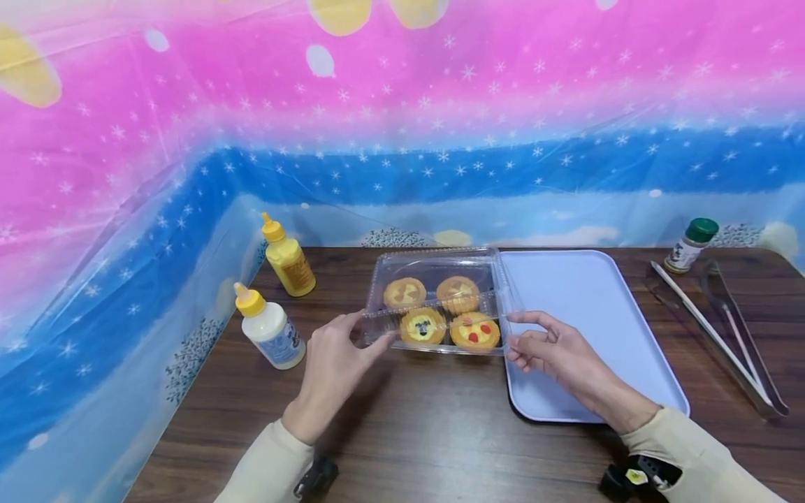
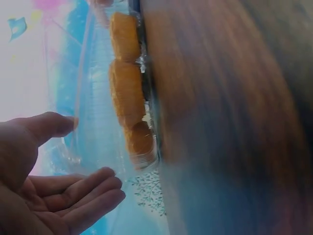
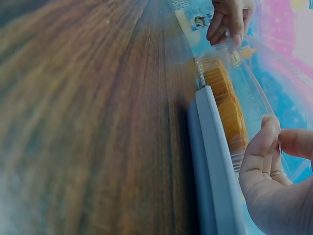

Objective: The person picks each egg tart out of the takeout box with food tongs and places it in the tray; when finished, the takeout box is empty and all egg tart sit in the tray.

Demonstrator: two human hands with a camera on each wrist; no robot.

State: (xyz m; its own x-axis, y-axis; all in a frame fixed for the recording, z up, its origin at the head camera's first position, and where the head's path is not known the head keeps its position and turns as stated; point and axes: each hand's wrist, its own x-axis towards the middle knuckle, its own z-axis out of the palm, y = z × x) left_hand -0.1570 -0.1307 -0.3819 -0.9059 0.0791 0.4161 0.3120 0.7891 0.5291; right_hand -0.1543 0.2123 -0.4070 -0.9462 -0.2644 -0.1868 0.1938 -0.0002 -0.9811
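Observation:
A clear plastic box [image 1: 434,351] of round golden tarts sits in the middle of the wooden table. Its hinged lid [image 3: 264,95] is partly raised, the front edge tilted above the tarts. One front tart [image 1: 422,326] has dark bits on top; its neighbour [image 1: 474,332] carries red pieces. My left hand [image 1: 336,360] grips the lid's left front corner, fingers outside and thumb at the front. At the other corner, my right hand [image 1: 562,356] pinches the lid edge between thumb and fingers, above the left side of a pale tray [image 1: 585,293].
A yellow squeeze bottle [image 1: 291,265] and a white one with a yellow cap [image 1: 273,335] stand at left. Metal tongs [image 1: 717,335] lie right of the tray, near a green-capped shaker jar [image 1: 690,244]. A printed curtain [image 1: 402,140] hangs behind the table [image 1: 402,433].

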